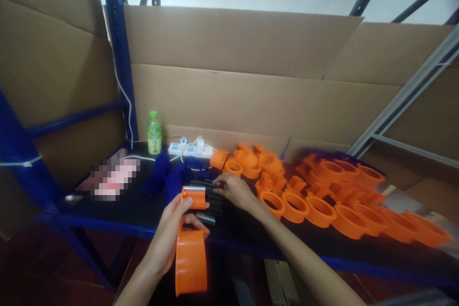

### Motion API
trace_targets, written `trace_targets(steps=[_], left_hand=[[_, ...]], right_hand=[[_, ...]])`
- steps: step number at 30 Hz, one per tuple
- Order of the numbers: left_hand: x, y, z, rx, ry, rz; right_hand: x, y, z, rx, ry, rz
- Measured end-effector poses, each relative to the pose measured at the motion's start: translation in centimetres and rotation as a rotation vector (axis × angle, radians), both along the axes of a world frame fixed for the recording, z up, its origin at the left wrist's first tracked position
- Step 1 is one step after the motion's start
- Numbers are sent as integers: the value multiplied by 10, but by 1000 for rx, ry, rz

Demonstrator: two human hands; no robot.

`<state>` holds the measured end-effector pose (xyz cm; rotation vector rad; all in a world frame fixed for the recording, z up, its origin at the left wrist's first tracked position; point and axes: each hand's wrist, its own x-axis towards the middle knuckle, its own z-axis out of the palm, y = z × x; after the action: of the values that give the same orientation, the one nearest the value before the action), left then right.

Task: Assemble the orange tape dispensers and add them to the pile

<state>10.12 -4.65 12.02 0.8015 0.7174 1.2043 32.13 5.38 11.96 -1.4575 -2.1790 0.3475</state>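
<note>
Left grip (167, 232) clasps an orange dispenser-like part (191, 257) at the desk (114, 210) edge; right grip (235, 192) is at black pieces (215, 202), whether grasping one I cannot tell.

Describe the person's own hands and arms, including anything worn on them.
The left hand and right hand are both ungloved. The left forearm and right forearm are bare as far as they show, with no sleeve, watch or bracelet in view. Fingernail details are too small to tell.
</note>
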Motion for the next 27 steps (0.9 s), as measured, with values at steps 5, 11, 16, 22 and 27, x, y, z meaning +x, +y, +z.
trace_targets(steps=[5,11,16,22,27], left_hand=[[3,-1,-1,-6,-38,19],[8,-2,-7,-38,-31,24],[13,-4,-9,7,19,-24],[15,-4,-10,61,94,-14],[15,-4,-12,32,103,-21]], right_hand=[[3,-7,18,44,34,32],[-2,-49,51,148,159,133],[-20,-81,57,262,33,255],[-32,-86,46,390,-11,251],[-35,-87,42,436,-70,247]])
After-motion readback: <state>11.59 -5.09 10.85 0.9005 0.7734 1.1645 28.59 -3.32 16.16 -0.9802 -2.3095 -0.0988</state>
